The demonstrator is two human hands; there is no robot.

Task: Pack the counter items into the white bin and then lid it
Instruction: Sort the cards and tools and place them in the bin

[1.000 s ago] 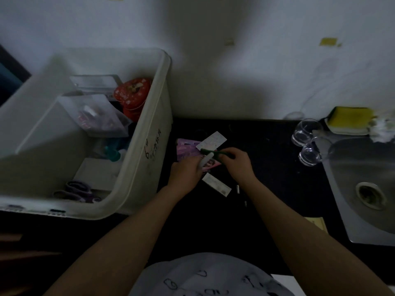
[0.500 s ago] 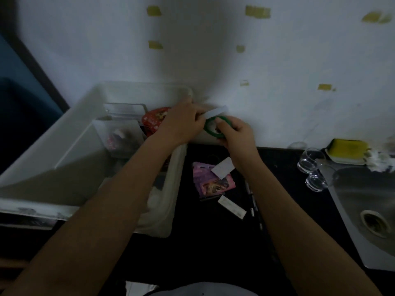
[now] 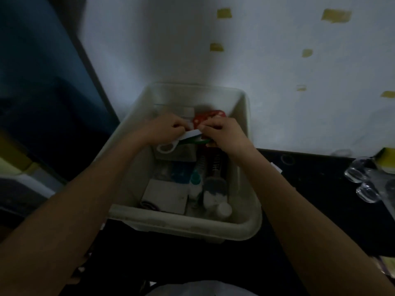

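White bin (image 3: 241,228) stands on the black counter (image 3: 316,195) against the pale wall (image 3: 277,67), open on top, its far end close to the wall. Both hands are over its far half. The left hand (image 3: 162,130) has its grip curled tight around a small white item with a looped end (image 3: 168,146); the loop hangs just below the knuckles. The right hand (image 3: 222,132) has its grip pinched narrow on a green ring-like piece (image 3: 196,141) and on the edge of a white strip (image 3: 192,133) that spans the gap between the two hands. The picture is dim and blurred here, so I cannot tell whether these are separate pieces or one.

Just behind the hands inside the bin is a red tin with pale spots (image 3: 208,117). Nearer the viewer in the bin lie a flat white box (image 3: 165,196), a teal-capped bottle (image 3: 195,184), a dark tube with lettering (image 3: 215,165) and a small white round cap (image 3: 224,209). Purple scissor handles (image 3: 149,205) show at the near left corner.

On the counter right of the bin are clear glass cups (image 3: 361,182), and a yellow sponge (image 3: 386,161) is at the frame's edge. Yellow tape scraps (image 3: 224,13) dot the wall.
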